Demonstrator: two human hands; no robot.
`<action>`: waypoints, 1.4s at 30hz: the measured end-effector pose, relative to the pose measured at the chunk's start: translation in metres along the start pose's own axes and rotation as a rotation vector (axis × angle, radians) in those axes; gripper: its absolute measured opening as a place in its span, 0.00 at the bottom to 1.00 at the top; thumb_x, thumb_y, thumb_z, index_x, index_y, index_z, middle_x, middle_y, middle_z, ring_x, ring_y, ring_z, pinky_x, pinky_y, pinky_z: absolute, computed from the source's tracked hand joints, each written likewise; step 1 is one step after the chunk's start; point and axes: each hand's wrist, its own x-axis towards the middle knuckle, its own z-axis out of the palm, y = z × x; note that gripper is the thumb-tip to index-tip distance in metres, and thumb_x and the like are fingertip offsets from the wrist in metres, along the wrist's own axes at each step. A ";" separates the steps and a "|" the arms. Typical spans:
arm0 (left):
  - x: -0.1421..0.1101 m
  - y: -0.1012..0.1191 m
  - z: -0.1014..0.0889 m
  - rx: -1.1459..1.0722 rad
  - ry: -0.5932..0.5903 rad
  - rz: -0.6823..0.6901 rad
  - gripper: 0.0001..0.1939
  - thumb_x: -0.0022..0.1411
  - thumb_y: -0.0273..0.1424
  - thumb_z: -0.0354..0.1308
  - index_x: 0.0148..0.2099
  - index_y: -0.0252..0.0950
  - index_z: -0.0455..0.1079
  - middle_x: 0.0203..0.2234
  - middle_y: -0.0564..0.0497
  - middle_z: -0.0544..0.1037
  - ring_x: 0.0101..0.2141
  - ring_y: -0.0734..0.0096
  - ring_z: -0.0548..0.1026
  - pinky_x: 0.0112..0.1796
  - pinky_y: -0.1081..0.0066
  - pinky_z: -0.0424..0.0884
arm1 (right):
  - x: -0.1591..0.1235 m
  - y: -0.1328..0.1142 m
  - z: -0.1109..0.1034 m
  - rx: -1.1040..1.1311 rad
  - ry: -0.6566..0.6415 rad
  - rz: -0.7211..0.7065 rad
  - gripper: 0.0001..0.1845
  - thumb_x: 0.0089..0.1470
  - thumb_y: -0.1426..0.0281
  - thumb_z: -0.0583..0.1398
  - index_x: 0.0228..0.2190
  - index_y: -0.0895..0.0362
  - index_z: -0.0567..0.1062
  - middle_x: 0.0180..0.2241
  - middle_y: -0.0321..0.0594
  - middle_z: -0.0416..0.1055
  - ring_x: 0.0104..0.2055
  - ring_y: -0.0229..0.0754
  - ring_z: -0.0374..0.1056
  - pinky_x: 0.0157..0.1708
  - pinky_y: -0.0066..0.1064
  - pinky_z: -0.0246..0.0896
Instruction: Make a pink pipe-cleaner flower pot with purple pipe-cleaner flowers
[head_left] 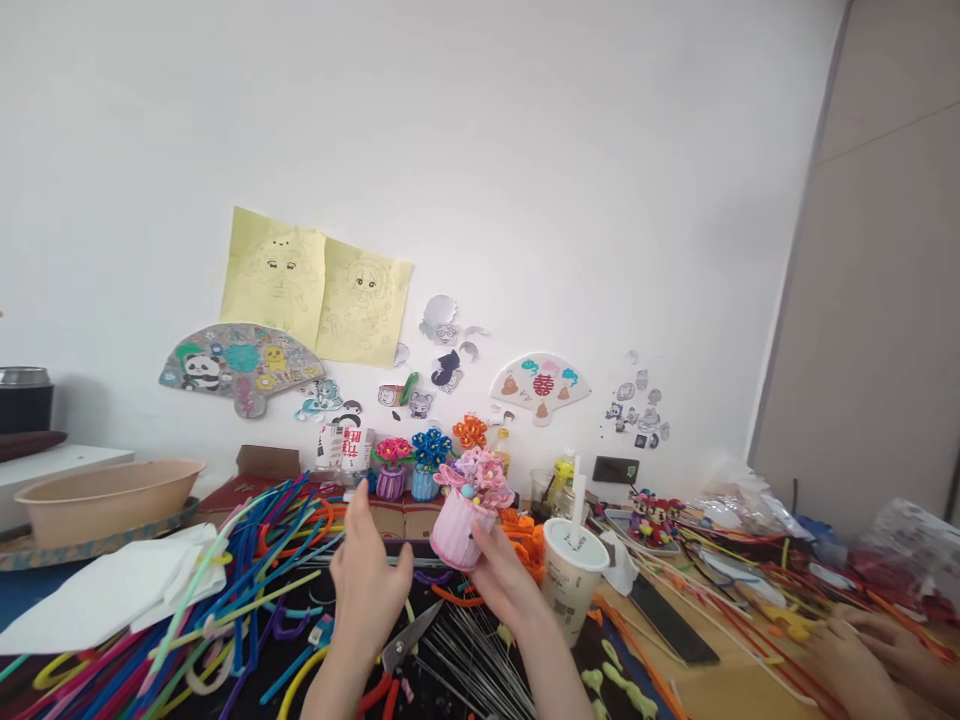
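My right hand (506,578) grips a small pink flower pot (456,530) made of pipe cleaners, holding it tilted above the table. Pink and lilac pipe-cleaner flowers (484,478) fill its top. To the left of the pot, my left hand (370,568) is raised with thumb and fingers apart, touching nothing. Below and between the hands lie scissors (409,640) with red handles, their blades partly spread. Thin metal wires (480,655) are heaped beside them. Behind the held pot stand a purple pot (391,483) with pink flowers and a blue pot (424,482) with blue flowers.
Loose coloured pipe cleaners (255,560) cover the left side, beside white paper sheets (105,590) and a beige basin (112,500). A lidded cup (574,575) with a straw stands close to my right wrist. A black phone-like slab (673,618) lies farther right, near another person's hands (862,655).
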 end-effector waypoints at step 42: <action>-0.015 0.007 0.022 -0.058 -0.414 -0.025 0.33 0.51 0.23 0.46 0.61 0.34 0.47 0.53 0.42 0.68 0.50 0.59 0.68 0.43 0.66 0.62 | 0.004 0.048 0.015 -0.880 0.410 -0.140 0.46 0.27 0.68 0.70 0.51 0.57 0.65 0.43 0.47 0.73 0.47 0.56 0.67 0.46 0.39 0.61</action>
